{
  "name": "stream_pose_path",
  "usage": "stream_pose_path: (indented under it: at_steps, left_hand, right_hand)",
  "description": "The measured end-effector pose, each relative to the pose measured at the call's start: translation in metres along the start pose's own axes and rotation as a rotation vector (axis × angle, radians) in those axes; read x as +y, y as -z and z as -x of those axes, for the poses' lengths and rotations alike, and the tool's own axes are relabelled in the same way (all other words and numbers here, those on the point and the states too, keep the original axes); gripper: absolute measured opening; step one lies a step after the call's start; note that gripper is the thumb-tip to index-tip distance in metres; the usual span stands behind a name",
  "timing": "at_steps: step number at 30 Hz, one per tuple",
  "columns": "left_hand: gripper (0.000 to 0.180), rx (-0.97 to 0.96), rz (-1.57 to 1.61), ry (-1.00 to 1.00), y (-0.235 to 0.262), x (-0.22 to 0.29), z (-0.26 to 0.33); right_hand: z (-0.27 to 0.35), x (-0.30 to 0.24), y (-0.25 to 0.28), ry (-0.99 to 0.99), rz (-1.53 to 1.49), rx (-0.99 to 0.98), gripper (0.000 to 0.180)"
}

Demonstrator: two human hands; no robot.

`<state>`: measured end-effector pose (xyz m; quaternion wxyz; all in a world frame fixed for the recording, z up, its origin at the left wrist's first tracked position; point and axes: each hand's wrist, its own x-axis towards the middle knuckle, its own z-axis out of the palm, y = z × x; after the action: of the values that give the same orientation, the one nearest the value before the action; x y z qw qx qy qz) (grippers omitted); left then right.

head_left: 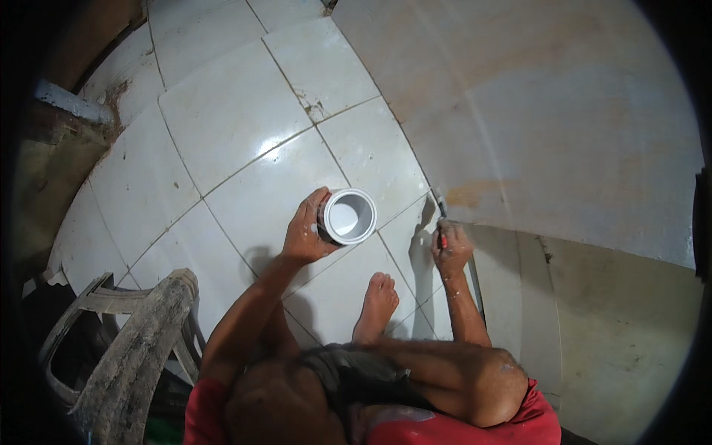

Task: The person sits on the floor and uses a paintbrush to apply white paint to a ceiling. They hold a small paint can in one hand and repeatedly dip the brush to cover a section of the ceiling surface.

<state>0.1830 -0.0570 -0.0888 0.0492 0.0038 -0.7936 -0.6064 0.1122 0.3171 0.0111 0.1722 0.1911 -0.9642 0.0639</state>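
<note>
Head view: your left hand [305, 236] sits just left of frame centre, grip clamped round the side of a white cup-shaped container [348, 216], open mouth up. Inside reads white; contents or bare wall, cannot tell. Your right hand [450, 250] is right of centre, grip closed on a small brush [440, 222] with a red handle, tip touching the wall [564, 126] where the pale upper band meets the darker lower band. Your bare foot [377, 299] rests on the white tiled floor [230, 119] below the container. Lower left: a dirty grey plastic chair [126, 348].

Progress, as a judgement: work is on the seam line near the floor corner. Upper wall is patchy with an orange blotch, lower wall stained; looks early, most of the surface left.
</note>
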Motion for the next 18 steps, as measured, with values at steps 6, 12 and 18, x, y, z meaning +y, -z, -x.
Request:
stream_pose_path:
  at_steps: [6,12,18]
  left_hand:
    - [0.124,0.023,-0.084,-0.051,-0.002,0.001,-0.003]
    - [0.122,0.038,0.009,-0.063,-0.008,-0.006,-0.003]
    - [0.120,0.069,-0.003,-0.076,-0.005,-0.002,-0.001]
  right_hand:
    - [0.004,0.005,0.004,-0.008,0.014,0.031,0.038]
    - [-0.014,0.036,0.027,0.014,0.114,0.027,0.032]
    - [-0.065,-0.019,0.127,0.061,0.177,0.292,0.036]
